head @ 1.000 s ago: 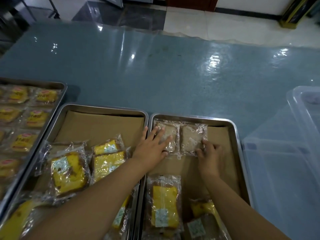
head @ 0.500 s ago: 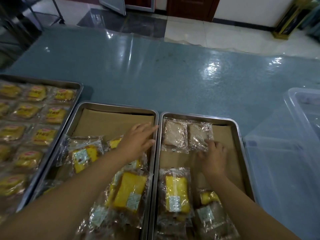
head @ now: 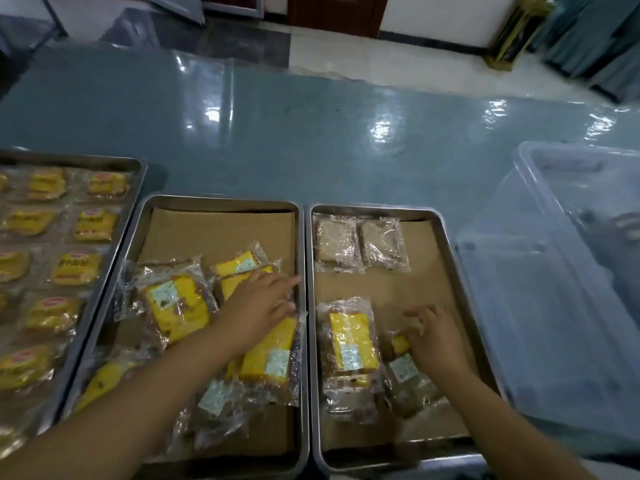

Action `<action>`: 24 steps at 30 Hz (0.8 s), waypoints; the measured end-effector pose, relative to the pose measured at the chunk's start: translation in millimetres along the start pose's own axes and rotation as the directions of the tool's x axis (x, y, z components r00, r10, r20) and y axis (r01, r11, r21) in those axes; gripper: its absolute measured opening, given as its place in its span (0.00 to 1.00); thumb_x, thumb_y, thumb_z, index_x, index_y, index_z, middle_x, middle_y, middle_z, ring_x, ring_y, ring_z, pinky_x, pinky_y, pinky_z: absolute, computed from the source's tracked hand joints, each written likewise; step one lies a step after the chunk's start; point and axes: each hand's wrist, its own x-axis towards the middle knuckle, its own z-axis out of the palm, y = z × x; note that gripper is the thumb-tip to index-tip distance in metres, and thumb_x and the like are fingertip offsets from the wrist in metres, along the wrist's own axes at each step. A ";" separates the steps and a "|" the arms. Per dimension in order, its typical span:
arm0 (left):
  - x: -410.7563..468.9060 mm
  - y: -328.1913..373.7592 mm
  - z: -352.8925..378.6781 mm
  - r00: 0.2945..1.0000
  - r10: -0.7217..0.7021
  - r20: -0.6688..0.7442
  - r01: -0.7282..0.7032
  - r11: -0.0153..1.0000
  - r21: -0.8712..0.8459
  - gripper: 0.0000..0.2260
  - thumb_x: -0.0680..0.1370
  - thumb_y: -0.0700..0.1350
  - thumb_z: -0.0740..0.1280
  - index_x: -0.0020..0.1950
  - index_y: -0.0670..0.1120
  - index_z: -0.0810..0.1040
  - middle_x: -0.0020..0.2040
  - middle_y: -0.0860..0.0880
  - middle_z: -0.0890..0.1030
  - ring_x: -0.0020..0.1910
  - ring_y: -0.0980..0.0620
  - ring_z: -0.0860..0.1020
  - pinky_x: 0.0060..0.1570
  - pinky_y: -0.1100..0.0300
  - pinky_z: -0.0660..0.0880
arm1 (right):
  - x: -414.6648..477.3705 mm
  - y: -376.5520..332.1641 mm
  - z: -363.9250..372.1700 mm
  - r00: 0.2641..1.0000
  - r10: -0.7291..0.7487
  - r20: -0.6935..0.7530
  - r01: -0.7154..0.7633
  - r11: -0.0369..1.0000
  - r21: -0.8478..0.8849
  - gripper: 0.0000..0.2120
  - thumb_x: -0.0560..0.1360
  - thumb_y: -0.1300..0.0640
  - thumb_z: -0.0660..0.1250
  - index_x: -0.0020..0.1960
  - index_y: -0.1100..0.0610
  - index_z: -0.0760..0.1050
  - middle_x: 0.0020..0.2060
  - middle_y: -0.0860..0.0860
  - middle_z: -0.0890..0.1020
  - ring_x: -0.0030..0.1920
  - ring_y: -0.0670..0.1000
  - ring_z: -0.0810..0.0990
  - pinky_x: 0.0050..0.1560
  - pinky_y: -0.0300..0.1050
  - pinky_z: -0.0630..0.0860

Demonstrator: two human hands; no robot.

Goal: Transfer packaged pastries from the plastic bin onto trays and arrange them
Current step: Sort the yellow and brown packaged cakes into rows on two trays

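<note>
Lying flat with fingers straight and apart, the left grip rests on yellow packaged pastries heaped in the middle tray, lower centre of the frame. The right grip, fingers loosely curled and holding nothing, hovers over a small packet in the right tray, beside the clear plastic bin at the frame's right edge on the counter.

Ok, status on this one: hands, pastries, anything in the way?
Left hand open, flat over cake packs in middle tray. Right hand over a small pack in right tray, grip unclear. Nothing blocking.
</note>
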 end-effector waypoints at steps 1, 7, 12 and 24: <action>0.7 11.1 5.8 0.999 0.052 0.000 -0.052 0.999 -0.005 0.21 0.79 0.50 0.61 0.72 0.53 0.65 0.70 0.53 0.69 0.68 0.50 0.62 0.64 0.58 0.58 | -8.4 4.5 -3.2 0.999 0.031 0.010 -0.031 0.999 0.006 0.12 0.75 0.58 0.66 0.57 0.52 0.77 0.57 0.51 0.75 0.53 0.50 0.73 0.50 0.42 0.69; 8.1 64.2 39.4 0.955 0.287 0.070 -0.290 0.957 0.024 0.21 0.80 0.52 0.59 0.73 0.55 0.63 0.71 0.55 0.67 0.68 0.54 0.61 0.63 0.60 0.56 | -53.8 20.2 -9.8 0.972 0.222 0.084 -0.228 0.970 0.080 0.24 0.72 0.48 0.70 0.64 0.49 0.65 0.54 0.44 0.70 0.44 0.43 0.71 0.36 0.34 0.66; 23.8 90.3 53.9 0.907 0.390 0.160 -0.404 0.913 0.061 0.22 0.79 0.51 0.59 0.73 0.53 0.62 0.70 0.53 0.67 0.67 0.52 0.61 0.64 0.58 0.56 | -63.5 27.9 -5.7 0.919 0.358 0.168 -0.386 0.902 0.193 0.24 0.70 0.52 0.72 0.61 0.51 0.64 0.47 0.46 0.75 0.40 0.43 0.76 0.33 0.37 0.71; 50.1 137.3 46.5 0.910 -0.064 0.409 0.363 0.598 -0.715 0.20 0.73 0.66 0.58 0.43 0.52 0.79 0.40 0.50 0.83 0.41 0.49 0.82 0.41 0.54 0.79 | -39.2 -4.0 -48.6 0.902 -0.140 -0.409 0.216 0.966 0.145 0.15 0.65 0.59 0.76 0.38 0.46 0.71 0.36 0.42 0.74 0.37 0.45 0.72 0.36 0.35 0.67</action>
